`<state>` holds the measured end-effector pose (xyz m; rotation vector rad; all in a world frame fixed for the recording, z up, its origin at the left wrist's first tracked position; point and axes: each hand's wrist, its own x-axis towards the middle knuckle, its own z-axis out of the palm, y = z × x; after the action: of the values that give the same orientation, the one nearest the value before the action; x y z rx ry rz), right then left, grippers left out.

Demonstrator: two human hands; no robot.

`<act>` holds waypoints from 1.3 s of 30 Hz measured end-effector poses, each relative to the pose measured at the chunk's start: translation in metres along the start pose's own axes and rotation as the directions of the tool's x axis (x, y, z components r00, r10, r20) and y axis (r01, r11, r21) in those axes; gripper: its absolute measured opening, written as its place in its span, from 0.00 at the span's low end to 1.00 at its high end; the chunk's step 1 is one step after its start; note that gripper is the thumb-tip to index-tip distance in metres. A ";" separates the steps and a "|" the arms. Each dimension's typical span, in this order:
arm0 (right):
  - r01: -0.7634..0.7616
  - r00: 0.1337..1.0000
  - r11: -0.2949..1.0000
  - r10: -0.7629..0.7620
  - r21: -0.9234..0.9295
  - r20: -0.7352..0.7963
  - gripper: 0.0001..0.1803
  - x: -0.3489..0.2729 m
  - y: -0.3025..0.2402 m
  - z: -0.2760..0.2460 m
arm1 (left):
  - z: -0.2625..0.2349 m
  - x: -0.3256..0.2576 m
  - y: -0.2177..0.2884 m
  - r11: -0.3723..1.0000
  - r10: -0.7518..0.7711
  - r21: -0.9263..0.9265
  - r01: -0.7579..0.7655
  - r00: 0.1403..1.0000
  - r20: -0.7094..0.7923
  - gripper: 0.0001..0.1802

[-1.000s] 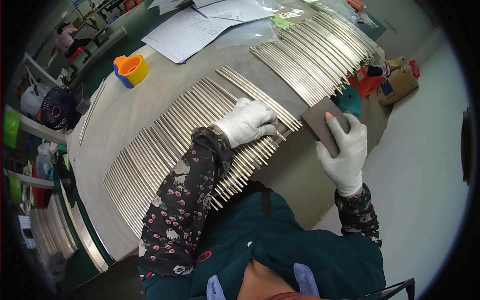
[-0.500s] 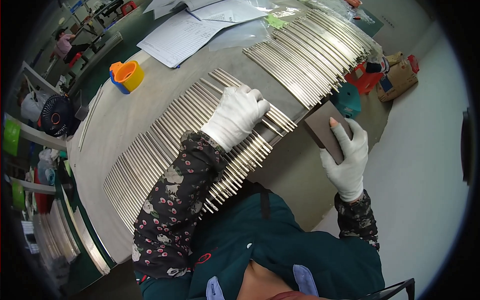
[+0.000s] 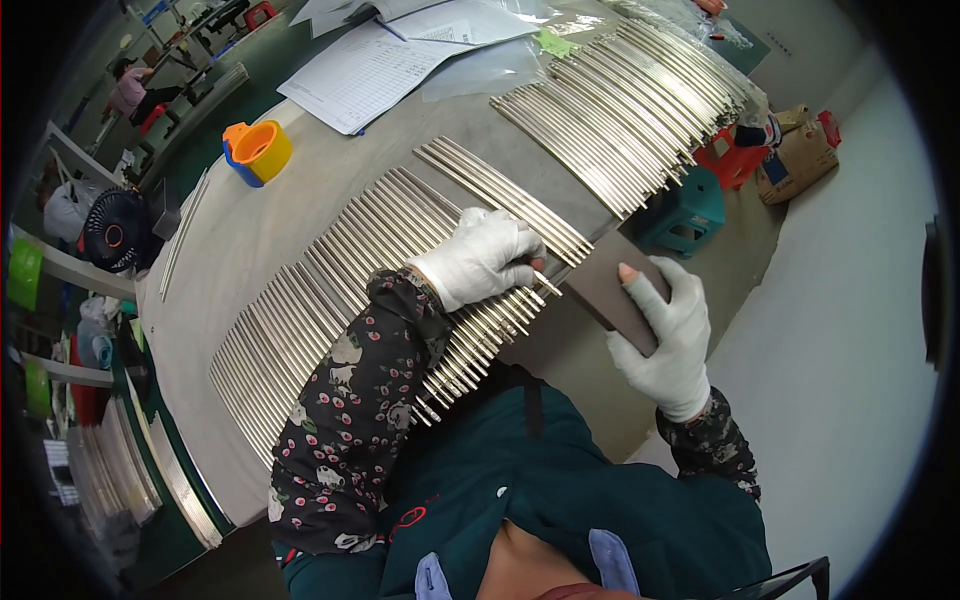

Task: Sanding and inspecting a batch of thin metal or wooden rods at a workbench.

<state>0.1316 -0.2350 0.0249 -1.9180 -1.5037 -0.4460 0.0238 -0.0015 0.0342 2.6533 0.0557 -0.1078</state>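
My left hand [image 3: 478, 260], in a white glove with a bare fingertip showing, lies over the nearer row of slim metal rods [image 3: 300, 290]. Its fingers are closed round a metal rod [image 3: 546, 284] whose end sticks out toward the right. Just beyond it, a small group of rods [image 3: 500, 200] lies side by side, apart from the row. My right hand [image 3: 672, 335], gloved too, grips a flat grey-brown block [image 3: 622, 290] between thumb and fingers. The block is held past the table's edge, close to the rod ends; I cannot tell whether it touches them.
A second row of rods [image 3: 620, 110] covers the far right of the grey table [image 3: 190, 400]. Printed sheets [image 3: 355, 80] and a yellow-and-blue tape roll [image 3: 260, 153] lie at the back. Stools, a teal one [image 3: 690, 212] among them, and a cardboard box [image 3: 797, 165] stand on the right.
My left hand has come nearer and closed on a rod, uncovering the separate group. My right hand has moved left with the block, toward the rod ends.
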 end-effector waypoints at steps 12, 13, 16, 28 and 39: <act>0.235 0.956 0.969 -0.244 0.071 0.165 0.30 0.011 -0.015 0.009 | 0.008 -0.001 -0.006 0.996 0.085 -0.004 -0.087 0.983 -0.165 0.09; 0.121 0.989 0.978 -0.104 -0.171 0.103 0.30 0.014 -0.004 0.010 | 0.006 0.002 -0.005 0.997 0.069 -0.028 -0.072 0.990 -0.122 0.09; -0.043 0.998 0.950 0.026 -0.310 -0.057 0.31 0.019 0.008 0.003 | 0.007 0.001 -0.008 0.992 0.108 -0.048 -0.118 0.980 -0.169 0.09; 0.236 0.951 0.972 -0.228 -0.018 0.208 0.32 0.008 -0.012 0.007 | 0.015 0.008 -0.015 0.986 0.167 0.047 -0.161 0.963 -0.212 0.10; 0.004 0.997 0.946 -0.029 -0.324 -0.071 0.32 0.015 0.016 -0.001 | 0.010 0.004 -0.013 0.985 0.170 0.011 -0.170 0.969 -0.177 0.10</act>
<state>0.1509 -0.2269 0.0305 -2.1106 -1.4690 -0.8074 0.0264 0.0048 0.0188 2.6432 -0.1131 0.1857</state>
